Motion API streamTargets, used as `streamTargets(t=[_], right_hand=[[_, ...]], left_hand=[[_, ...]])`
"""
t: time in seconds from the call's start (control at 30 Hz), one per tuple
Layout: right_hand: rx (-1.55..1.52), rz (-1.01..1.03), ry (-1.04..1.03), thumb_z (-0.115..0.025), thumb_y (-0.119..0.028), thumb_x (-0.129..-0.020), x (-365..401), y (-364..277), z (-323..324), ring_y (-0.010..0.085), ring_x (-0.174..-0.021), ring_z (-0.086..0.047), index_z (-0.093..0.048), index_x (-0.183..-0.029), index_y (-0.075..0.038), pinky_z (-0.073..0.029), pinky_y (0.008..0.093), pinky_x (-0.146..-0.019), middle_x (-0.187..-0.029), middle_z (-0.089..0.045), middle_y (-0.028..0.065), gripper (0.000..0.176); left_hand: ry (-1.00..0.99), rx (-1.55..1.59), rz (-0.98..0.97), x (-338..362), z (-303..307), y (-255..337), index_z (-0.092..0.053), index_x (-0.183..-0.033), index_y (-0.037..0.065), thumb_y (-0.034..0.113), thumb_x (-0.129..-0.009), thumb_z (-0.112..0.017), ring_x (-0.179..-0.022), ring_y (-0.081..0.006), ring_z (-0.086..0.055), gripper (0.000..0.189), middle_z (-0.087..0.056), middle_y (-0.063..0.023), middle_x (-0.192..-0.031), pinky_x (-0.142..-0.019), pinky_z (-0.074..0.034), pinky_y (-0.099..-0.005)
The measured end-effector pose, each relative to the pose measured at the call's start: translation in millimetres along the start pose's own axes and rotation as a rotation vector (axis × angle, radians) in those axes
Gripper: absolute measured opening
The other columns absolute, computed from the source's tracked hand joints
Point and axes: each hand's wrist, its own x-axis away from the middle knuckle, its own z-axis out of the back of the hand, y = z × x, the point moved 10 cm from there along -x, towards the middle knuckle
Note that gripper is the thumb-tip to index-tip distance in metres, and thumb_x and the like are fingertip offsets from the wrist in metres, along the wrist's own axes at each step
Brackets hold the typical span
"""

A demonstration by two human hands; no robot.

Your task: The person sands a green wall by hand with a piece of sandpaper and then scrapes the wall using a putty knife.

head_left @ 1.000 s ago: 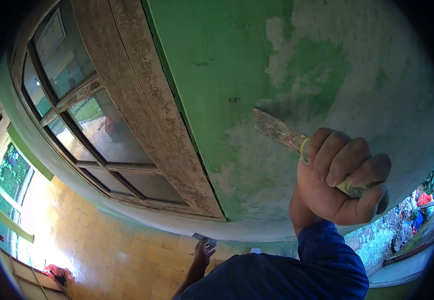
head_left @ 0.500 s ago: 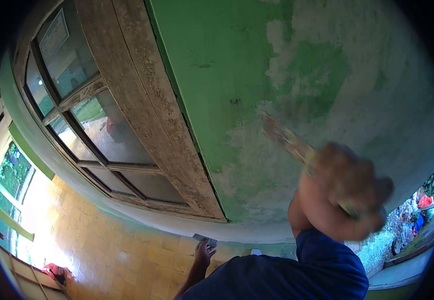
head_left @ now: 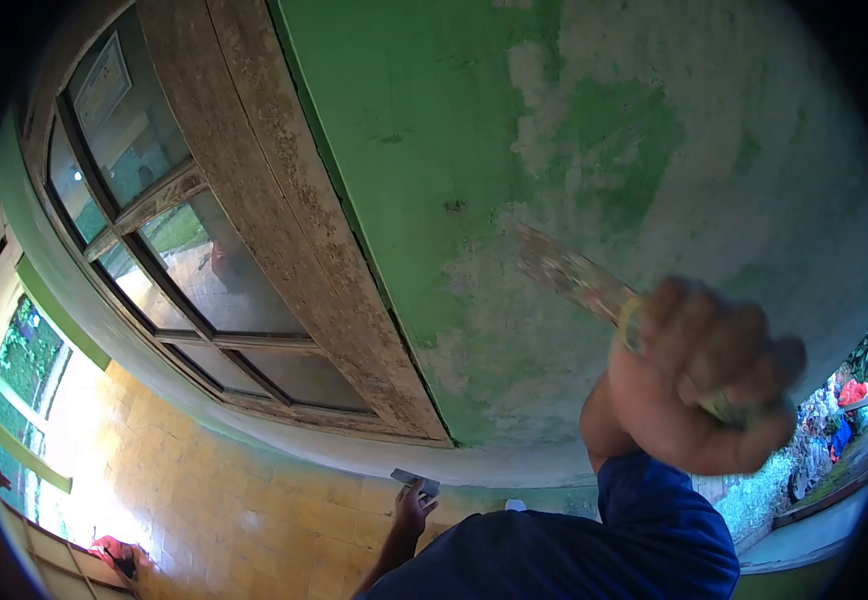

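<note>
My right hand is raised in front of the wall and wrapped round the handle of a scraper. Its long, flat blade is stained and points up and left, with the tip over a patchy green and grey stretch of the wall. Motion blurs the hand and blade a little. Low down, my left hand grips a small, flat, grey rectangular plate by its edge, fingers partly curled beneath it. That hand is near the foot of the wall, over the tiled floor.
A weathered wooden window frame with glass panes stands left of the green paint. Yellowish tiles cover the floor. Red cloth lies at lower left. Colourful items show outside at the right, and a small white object sits near the wall base.
My right hand and the scraper have shifted slightly right in the view. The wall and window appear a little further left. My left hand keeps its hold on the plate.
</note>
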Motion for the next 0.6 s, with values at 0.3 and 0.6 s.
streamTargets(t=[0.3,0.6], right_hand=[[0.048,-0.015,-0.002,-0.036,-0.038,-0.094,-0.1,6.7,-2.5,0.0120,-0.047,-0.037,-0.041,-0.079,-0.012,-0.032,0.0299,-0.050,-0.062,-0.042,0.0014,0.031],[0.019,0.007,0.060,-0.036,-0.037,-0.093,-0.5,3.2,0.7,0.0114,-0.046,-0.038,-0.043,-0.078,-0.014,-0.034,0.0299,-0.051,-0.061,-0.042,0.0006,0.029]], left_hand=[[-0.004,-0.004,-0.001,-3.2,5.7,-4.7,-0.044,-0.120,0.007,0.023,-0.089,-0.055,-0.099,-0.0278,-0.058,0.037,-0.054,-0.0125,-0.108,-0.078,-0.048,-0.0417],[-0.045,-0.035,-0.036,-5.9,9.2,-7.5,-0.044,-0.118,0.007,0.023,-0.088,-0.055,-0.099,-0.0281,-0.059,0.035,-0.055,-0.0123,-0.108,-0.077,-0.049,-0.0424]])
